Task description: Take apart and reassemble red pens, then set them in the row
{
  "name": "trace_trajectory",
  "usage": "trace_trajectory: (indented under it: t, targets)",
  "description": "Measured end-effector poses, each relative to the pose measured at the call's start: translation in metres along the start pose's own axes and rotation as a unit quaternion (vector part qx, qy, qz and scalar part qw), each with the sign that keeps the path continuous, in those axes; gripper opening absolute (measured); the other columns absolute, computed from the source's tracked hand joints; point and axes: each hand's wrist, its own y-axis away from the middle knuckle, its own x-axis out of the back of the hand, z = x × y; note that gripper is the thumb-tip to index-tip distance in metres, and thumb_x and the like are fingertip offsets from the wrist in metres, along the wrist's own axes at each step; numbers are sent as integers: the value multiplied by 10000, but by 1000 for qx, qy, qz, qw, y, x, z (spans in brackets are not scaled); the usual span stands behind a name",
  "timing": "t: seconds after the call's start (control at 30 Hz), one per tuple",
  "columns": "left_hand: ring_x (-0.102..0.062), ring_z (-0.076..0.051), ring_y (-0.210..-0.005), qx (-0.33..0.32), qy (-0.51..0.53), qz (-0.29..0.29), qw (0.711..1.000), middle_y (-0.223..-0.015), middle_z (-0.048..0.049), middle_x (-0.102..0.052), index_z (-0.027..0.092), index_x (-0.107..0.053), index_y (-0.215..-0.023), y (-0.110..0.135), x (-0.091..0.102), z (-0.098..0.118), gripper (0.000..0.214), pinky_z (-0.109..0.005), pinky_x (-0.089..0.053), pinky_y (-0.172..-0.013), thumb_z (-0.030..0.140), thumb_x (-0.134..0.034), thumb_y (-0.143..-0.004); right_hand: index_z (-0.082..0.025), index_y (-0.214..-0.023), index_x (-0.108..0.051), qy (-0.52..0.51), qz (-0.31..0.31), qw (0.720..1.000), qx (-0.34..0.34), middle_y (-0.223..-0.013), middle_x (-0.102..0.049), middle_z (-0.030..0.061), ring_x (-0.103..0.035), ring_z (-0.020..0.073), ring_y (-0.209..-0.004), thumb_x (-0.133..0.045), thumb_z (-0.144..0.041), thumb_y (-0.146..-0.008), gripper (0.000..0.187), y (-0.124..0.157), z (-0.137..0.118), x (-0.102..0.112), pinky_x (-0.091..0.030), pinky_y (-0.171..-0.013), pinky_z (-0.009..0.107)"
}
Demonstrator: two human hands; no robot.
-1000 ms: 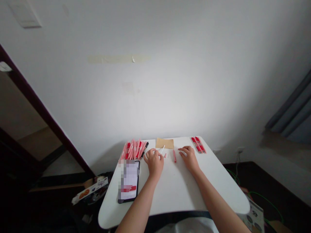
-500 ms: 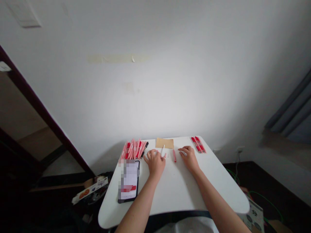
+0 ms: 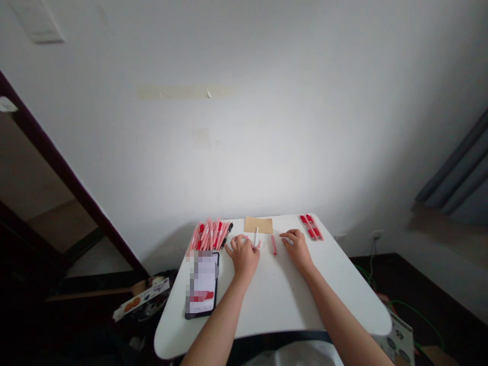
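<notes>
My left hand (image 3: 244, 255) rests on the white table (image 3: 284, 305), fingers spread and bent, palm down. Close by its thumb and index finger are a slim white stick-like part (image 3: 256, 235) and a small pink piece (image 3: 259, 244). Another bit of pink shows beyond its fingers, partly hidden. My right hand (image 3: 297, 248) lies on the table with curved fingers, thumb and index finger slightly apart; a pale patch between them is too small to make out. Between the hands lies a pink and red pen barrel (image 3: 273, 245), which neither hand touches.
Many pink, red and black pens (image 3: 209, 235) are heaped at the table's back left, with a phone (image 3: 203, 284) in front of them. A brown card (image 3: 258, 224) lies at the back edge. Several red pens (image 3: 311, 227) sit at back right. Behind rises a wall (image 3: 267, 152).
</notes>
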Motion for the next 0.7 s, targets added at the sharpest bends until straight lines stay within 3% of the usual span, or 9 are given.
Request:
trace_trajectory:
  t: [0.2, 0.43, 0.7]
  targets:
    - [-412, -271, -1164, -1, 12, 22, 1000, -1142, -75, -570, 212, -646, -790, -1, 4, 0, 154, -557, -241, -1028, 349, -579, -782, -217, -950, -717, -2, -1, 1000, -1, -990, -564, 91, -514, 231, -971, -494, -281, -835, 258, 0, -3, 2, -412, -921, 405]
    - [-386, -289, -1250, 1, -28, 76, 997, -1224, -85, -585, 243, -635, -1039, -11, 10, -13, 264, -624, -183, -1072, 307, -445, -868, -224, -955, -718, 24, 3, 1000, -3, -1004, -596, 86, -514, 235, -973, -486, -260, -835, 264, 0, 2, 1, -415, -888, 397]
    - [-371, -283, -1301, -2, -68, 47, 997, -1272, -77, -581, 254, -632, -1096, -14, 5, -30, 303, -626, -151, -1110, 236, -432, -869, -242, -934, -724, 68, -6, 998, -8, -994, -627, 71, -519, 235, -931, -493, -253, -837, 250, 0, 6, -1, -412, -854, 384]
